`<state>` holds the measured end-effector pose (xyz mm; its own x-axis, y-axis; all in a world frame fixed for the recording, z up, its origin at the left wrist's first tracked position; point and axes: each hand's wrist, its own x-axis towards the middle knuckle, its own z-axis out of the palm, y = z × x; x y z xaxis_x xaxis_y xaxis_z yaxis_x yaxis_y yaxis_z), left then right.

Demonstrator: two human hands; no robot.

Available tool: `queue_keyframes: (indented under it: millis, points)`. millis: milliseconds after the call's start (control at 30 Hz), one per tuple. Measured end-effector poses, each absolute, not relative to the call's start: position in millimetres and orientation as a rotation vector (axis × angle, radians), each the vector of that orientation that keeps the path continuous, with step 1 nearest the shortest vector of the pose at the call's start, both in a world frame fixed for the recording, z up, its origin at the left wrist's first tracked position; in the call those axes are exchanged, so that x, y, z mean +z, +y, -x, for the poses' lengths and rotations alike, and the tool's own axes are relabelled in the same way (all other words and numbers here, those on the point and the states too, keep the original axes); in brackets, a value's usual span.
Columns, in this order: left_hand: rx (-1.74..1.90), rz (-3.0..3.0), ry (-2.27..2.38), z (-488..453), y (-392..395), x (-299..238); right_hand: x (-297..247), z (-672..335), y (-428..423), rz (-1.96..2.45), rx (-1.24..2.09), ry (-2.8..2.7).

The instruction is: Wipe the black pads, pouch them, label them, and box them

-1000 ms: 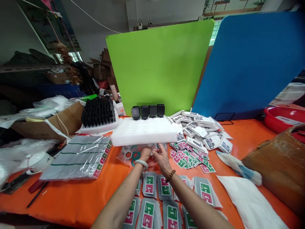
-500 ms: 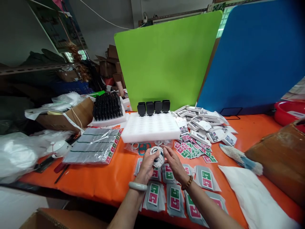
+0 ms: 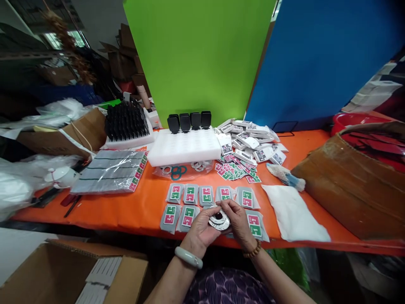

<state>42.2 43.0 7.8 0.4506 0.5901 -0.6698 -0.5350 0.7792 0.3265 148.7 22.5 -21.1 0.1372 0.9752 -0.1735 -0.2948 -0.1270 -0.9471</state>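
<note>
Behind an orange-covered counter [image 3: 126, 211] in a cluttered workroom stand a lime-green panel [image 3: 202, 55] and a blue panel [image 3: 322, 59]. Facing them, a person holds a white patterned disc [image 3: 218, 221] with a dark centre, just above the counter's near edge. The left hand [image 3: 204, 226] is curled beneath it, thumb on its side; the right hand [image 3: 238, 219] has its fingertips pinched at the upper rim. Grey packets [image 3: 175, 193] bearing pink-and-green labels sit in rows just beyond, and farther back teal rings [image 3: 178, 172] lie before a white foam block [image 3: 185, 160]. To me, the step in hand seems to be handling this disc; the next move probably calls for a steady left hold and light right fingertips
</note>
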Motion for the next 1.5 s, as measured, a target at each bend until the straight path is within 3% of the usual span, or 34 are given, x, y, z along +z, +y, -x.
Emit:
queue_keyframes:
  millis: [267,767,1200,1500]
  points:
    - [0.631,-0.201,0.846,-38,16,18,-12,-173,-15,1.073,1.560,-0.811]
    - [0.705,-0.352,0.901,-46,0,12,-19,-188,-27,1.214,1.401,-0.631]
    - [0.714,-0.421,0.938,-46,5,3,-18,-212,-16,1.216,1.719,-0.656]
    - [0.715,-0.350,0.999,-46,15,0,-25,-261,33,1.466,1.207,-0.801]
